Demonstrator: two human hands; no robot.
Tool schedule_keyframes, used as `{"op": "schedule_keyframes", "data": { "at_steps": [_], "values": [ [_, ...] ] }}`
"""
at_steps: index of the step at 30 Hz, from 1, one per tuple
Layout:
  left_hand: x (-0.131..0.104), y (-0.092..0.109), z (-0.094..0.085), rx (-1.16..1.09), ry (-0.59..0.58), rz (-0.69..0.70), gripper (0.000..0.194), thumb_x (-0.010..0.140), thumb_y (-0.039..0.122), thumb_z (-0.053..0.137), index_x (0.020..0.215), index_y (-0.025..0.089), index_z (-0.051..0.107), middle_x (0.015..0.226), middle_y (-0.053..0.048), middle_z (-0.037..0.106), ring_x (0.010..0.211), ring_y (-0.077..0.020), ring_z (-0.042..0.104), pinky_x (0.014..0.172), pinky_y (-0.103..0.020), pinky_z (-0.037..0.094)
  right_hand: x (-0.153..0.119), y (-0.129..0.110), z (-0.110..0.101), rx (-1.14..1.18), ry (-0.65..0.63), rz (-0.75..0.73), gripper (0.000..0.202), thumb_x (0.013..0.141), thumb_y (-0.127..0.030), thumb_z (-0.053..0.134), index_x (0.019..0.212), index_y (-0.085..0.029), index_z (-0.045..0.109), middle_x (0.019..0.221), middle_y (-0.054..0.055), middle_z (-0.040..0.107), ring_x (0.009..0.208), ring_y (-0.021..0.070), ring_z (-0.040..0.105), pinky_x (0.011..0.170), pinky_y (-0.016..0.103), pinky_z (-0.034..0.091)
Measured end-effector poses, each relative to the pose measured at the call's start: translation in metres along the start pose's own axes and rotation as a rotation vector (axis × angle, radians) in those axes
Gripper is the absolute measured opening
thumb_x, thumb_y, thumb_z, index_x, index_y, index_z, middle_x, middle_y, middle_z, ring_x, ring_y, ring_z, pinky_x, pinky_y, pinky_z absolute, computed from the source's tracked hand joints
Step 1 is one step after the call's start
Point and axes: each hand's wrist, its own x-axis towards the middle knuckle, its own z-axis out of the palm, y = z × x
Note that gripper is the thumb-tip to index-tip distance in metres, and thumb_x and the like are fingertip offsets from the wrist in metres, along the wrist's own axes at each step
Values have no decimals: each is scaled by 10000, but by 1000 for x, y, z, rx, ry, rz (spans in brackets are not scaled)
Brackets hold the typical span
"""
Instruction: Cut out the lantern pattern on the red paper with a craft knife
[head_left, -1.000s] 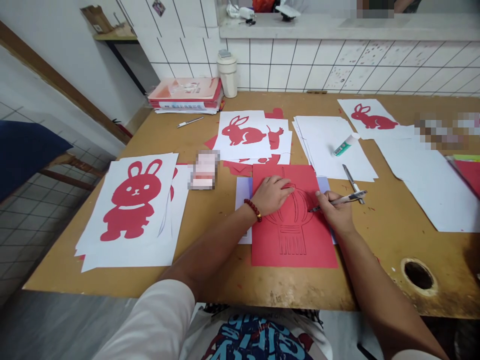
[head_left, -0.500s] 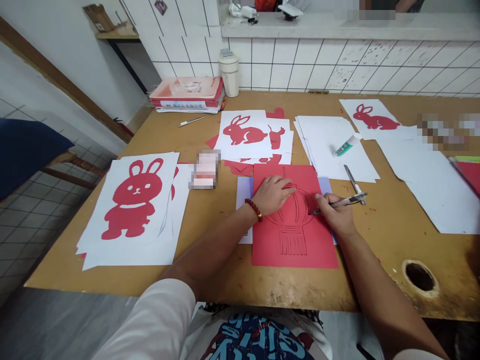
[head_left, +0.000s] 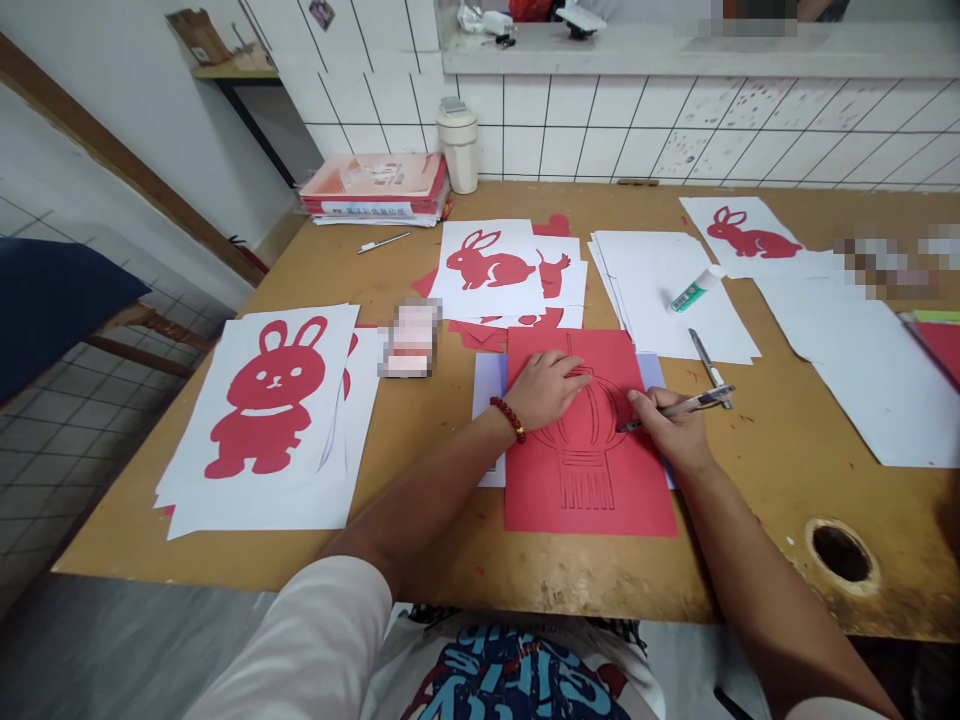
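Note:
A red sheet of paper (head_left: 532, 505) lies in front of me, bearing a dark-lined drawing of a lantern with a fringe. My left hand (head_left: 546, 390) rests flat on its upper part, fingers stretched out and a bead bracelet at the wrist. In my right hand (head_left: 675, 432) is a pen (head_left: 697, 401), its tip touching the paper at the right side of the lantern outline. Beneath the red sheet, a purple sheet or board (head_left: 491, 378) sticks out on both sides. Just beyond the right hand lies a craft knife (head_left: 703, 352), partly behind the pen.
Red rabbit cut-outs on white sheets lie left (head_left: 274, 400), behind (head_left: 491, 270) and far right (head_left: 754, 238). A glue stick (head_left: 696, 290) rests on white papers (head_left: 641, 265). Another pen (head_left: 384, 242), a paper stack (head_left: 375, 190) and a cup (head_left: 457, 150) stand farther back. The tabletop has a hole (head_left: 841, 553).

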Motion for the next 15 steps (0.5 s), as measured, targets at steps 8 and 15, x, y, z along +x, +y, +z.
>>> {"op": "schedule_keyframes", "data": {
  "at_steps": [8,15],
  "values": [
    [0,1,-2,5,-18,-10,323,1022,226,476,1264,253,689,1393,-60,606,1193,-256,514,1013,-435,424,-1,0,-1,8,-36,5,600,834,-622,664,490,-214,390,469,-36,380,462,93,324,464,270,298],
    [0,1,-1,5,-14,-8,327,1015,218,484,1267,253,689,1394,-64,606,1200,-263,516,1013,-450,431,-2,1,-2,13,-72,1,574,848,-565,675,492,-205,404,468,-34,391,471,92,339,469,261,301]
  ]
}}
